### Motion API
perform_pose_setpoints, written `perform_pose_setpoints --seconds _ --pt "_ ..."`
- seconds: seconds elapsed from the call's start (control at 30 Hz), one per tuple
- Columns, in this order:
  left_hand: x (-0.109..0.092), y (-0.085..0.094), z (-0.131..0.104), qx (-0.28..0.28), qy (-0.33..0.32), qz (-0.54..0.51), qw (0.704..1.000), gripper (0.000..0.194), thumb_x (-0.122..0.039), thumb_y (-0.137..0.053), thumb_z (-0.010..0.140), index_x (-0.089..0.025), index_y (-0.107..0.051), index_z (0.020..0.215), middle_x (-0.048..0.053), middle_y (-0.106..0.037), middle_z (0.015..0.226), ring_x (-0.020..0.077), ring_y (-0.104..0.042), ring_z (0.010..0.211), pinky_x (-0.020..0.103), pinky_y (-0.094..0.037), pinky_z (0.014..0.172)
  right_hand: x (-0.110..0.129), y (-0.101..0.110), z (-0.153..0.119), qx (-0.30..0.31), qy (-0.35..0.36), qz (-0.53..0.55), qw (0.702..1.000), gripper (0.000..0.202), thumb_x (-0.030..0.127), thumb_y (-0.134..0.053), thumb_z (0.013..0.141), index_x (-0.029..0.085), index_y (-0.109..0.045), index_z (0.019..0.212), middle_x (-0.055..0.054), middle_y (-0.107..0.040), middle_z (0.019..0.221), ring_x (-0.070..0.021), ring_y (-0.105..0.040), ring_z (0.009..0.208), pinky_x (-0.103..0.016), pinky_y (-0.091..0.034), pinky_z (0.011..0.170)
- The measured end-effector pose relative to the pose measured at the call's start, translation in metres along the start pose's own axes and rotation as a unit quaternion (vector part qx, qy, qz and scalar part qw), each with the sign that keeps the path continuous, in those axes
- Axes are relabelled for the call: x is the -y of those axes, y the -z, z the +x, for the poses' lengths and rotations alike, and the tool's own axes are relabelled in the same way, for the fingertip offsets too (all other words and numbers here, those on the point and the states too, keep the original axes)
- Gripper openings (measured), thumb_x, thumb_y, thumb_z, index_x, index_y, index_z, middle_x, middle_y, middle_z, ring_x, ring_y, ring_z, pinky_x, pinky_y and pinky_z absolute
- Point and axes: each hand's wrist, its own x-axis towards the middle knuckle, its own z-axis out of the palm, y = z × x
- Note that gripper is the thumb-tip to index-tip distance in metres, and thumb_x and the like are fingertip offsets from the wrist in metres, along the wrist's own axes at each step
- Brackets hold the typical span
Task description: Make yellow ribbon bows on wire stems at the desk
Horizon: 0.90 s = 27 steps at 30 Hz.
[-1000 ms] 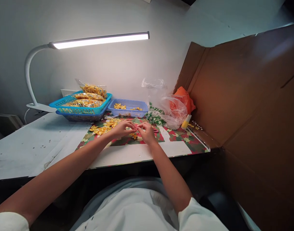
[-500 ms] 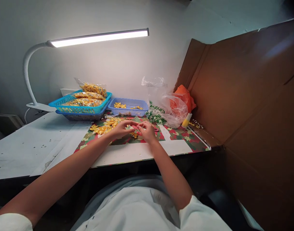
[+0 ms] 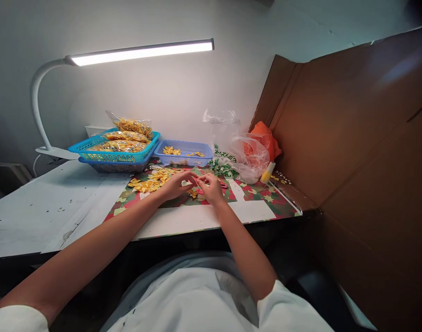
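Both hands meet above the patterned mat (image 3: 252, 196), their fingertips almost touching. My left hand (image 3: 177, 186) is closed in a pinch, and what it holds is too small to make out. My right hand (image 3: 211, 188) pinches in the same way, its thumb and forefinger turned toward the left ones; its hold is also unclear. Just below the fingertips lies a small yellow-gold piece (image 3: 193, 194), with something pinkish (image 3: 200, 195) beside it, partly covered by my right hand. A heap of yellow ribbon bows (image 3: 149, 183) spreads to the left of my left hand.
A turquoise basket (image 3: 128, 157) with bagged yellow pieces is stacked at the back left. Beside it stands a blue-violet basket (image 3: 183, 160). Plastic bags (image 3: 250, 159), a yellow bottle with a white cap (image 3: 267, 173) and a cardboard wall (image 3: 352, 129) are on the right. A lamp (image 3: 142, 53) hangs overhead.
My fingers have shifted slightly against each other. The pinkish thing that showed between my fingertips now shows lower, near my right hand. The forearms have barely moved.
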Motion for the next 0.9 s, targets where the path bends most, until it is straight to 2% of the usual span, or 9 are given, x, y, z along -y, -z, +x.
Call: perform_pose_setpoints --seconds 0.13,0.47,0.67,0.9 --pt "0.0005 0.0027 -0.0011 0.003 -0.013 0.053 0.999 0.022 -0.026 -0.053 0.081 -0.022 -0.06 0.101 0.0 -0.074 0.081 0.0196 -0.061 0.083 0.035 -0.044 0.085 -0.0005 0.0008 0.0003 -0.003 0.006 -0.008 1.0 0.012 0.025 -0.06 0.082 0.021 -0.066 0.072 -0.004 -0.067 0.086 -0.02 -0.059 0.088 -0.034 -0.046 0.082" --pt "0.0045 0.0063 -0.004 -0.004 -0.02 0.094 0.995 0.02 -0.024 -0.052 0.079 -0.022 -0.062 0.097 0.0 -0.074 0.081 0.0208 -0.058 0.087 0.036 -0.043 0.086 -0.0042 0.0027 0.0019 -0.034 0.0 -0.03 0.999 0.011 0.025 -0.059 0.082 0.022 -0.065 0.073 -0.003 -0.064 0.084 -0.0195 -0.058 0.086 -0.033 -0.046 0.078" --pt "0.0019 0.0063 -0.005 -0.011 -0.012 0.113 0.993 0.016 -0.026 -0.055 0.078 -0.022 -0.067 0.089 0.001 -0.074 0.086 0.0204 -0.057 0.084 0.034 -0.044 0.082 -0.0027 0.004 0.0015 -0.031 -0.009 -0.035 0.999 0.012 0.026 -0.059 0.082 0.021 -0.065 0.073 -0.003 -0.063 0.082 -0.0195 -0.058 0.085 -0.033 -0.046 0.078" --pt "-0.003 0.0099 -0.0027 -0.018 -0.04 0.146 0.988 0.022 -0.023 -0.058 0.071 -0.023 -0.07 0.089 0.003 -0.072 0.1 0.0233 -0.056 0.094 0.038 -0.04 0.09 -0.003 0.0033 0.0013 -0.033 -0.007 -0.037 0.999 0.01 0.025 -0.06 0.081 0.022 -0.066 0.074 -0.003 -0.064 0.084 -0.0202 -0.059 0.086 -0.034 -0.046 0.078"
